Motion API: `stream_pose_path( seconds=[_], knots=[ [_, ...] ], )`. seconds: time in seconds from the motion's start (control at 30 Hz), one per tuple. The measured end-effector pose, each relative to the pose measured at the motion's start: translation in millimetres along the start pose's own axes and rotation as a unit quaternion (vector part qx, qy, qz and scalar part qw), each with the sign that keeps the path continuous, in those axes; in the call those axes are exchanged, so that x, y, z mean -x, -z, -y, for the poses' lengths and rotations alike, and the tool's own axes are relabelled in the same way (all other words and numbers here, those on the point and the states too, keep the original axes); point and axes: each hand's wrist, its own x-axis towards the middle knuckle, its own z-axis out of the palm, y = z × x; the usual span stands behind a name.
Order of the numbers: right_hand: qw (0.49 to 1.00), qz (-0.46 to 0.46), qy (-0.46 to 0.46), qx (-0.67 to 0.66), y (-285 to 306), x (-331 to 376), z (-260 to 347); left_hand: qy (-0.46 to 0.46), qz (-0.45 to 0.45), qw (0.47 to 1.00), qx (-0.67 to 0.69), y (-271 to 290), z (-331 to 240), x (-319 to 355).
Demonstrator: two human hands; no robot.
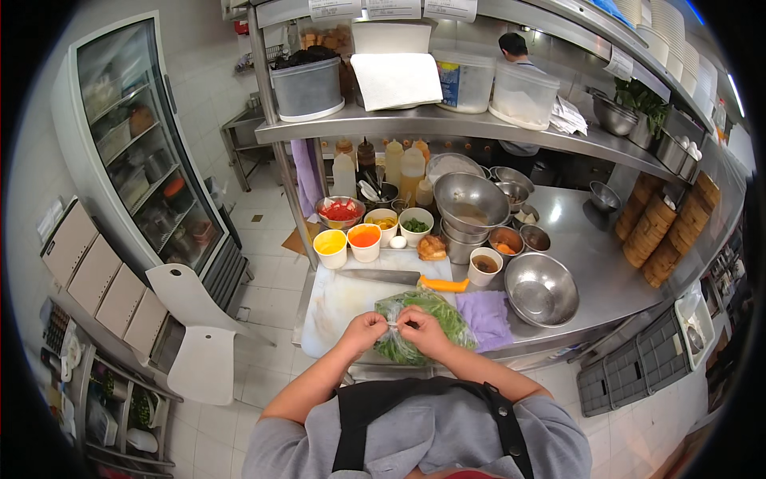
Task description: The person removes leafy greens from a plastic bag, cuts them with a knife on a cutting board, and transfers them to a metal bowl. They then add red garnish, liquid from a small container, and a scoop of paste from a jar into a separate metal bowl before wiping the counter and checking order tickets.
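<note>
A clear plastic bag of green leafy vegetables (448,319) lies at the front edge of a white cutting board (331,307). My left hand (365,331) pinches the gathered plastic at the bag's top. Close beside it, my right hand (425,334) grips the same plastic, fingers closed. Exactly what lies between the fingertips is too small to tell. Just beyond the bag rests a knife (379,275) with an orange handle, its blade pointing left. To the right of the bag, a crumpled purple cloth (485,321) lies on the counter.
Behind the board stand tubs of yellow sauce (330,248), orange sauce (365,242) and chopped greens (416,227), plus an egg (398,242). Metal bowls (542,289) crowd the right. A steel shelf (455,121) overhangs the counter. A white chair (199,351) stands left; a grey crate (638,359) sits right.
</note>
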Motion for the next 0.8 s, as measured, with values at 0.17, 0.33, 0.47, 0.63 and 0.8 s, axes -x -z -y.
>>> stream_pose_path(
  seconds=[0.17, 0.33, 0.47, 0.63, 0.8],
  knots=[
    [0.996, 0.084, 0.041, 0.015, 5.0, -0.4, 7.3, 0.009, -0.023, 0.999, 0.022, 5.2, 9.8, -3.3],
    [0.973, 0.033, -0.023, 0.225, 7.7, -4.9, 23.1, -0.067, 0.007, 0.996, 0.053, 0.0, 0.0, 2.9],
    [0.972, 0.002, -0.066, 0.225, 10.9, -14.1, 27.1, -0.160, 0.022, 0.987, 0.012, -9.7, 11.0, 8.8],
    [0.931, -0.055, 0.107, 0.345, 26.2, -26.1, 53.6, -0.152, -0.048, 0.970, -0.181, 5.5, 1.4, 11.3],
    [0.943, -0.113, 0.067, 0.306, 45.6, -36.7, 54.8, -0.094, -0.134, 0.971, -0.174, 33.0, 16.6, -3.8]
  ],
)
